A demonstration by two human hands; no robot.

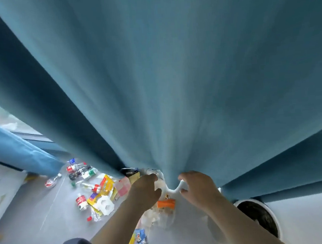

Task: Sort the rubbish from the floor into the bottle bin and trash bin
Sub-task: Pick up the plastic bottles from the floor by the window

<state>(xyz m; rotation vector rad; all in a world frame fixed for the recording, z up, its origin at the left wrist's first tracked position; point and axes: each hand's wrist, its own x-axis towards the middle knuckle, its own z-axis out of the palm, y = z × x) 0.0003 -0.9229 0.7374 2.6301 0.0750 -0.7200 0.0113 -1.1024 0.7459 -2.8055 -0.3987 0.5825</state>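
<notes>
Our left hand and right hand grip the mouth of the white bag, stretching it open, we reckon; bottles lie at its ten o'clock.

The single head camera is looking steeply down and forward from the person's head, its wide angle bending the edges. It is sitting very close to a blue curtain that is filling most of the frame. The left hand and right hand are reaching out at lower centre. The floor is showing lower left and a bin lower right.
</notes>
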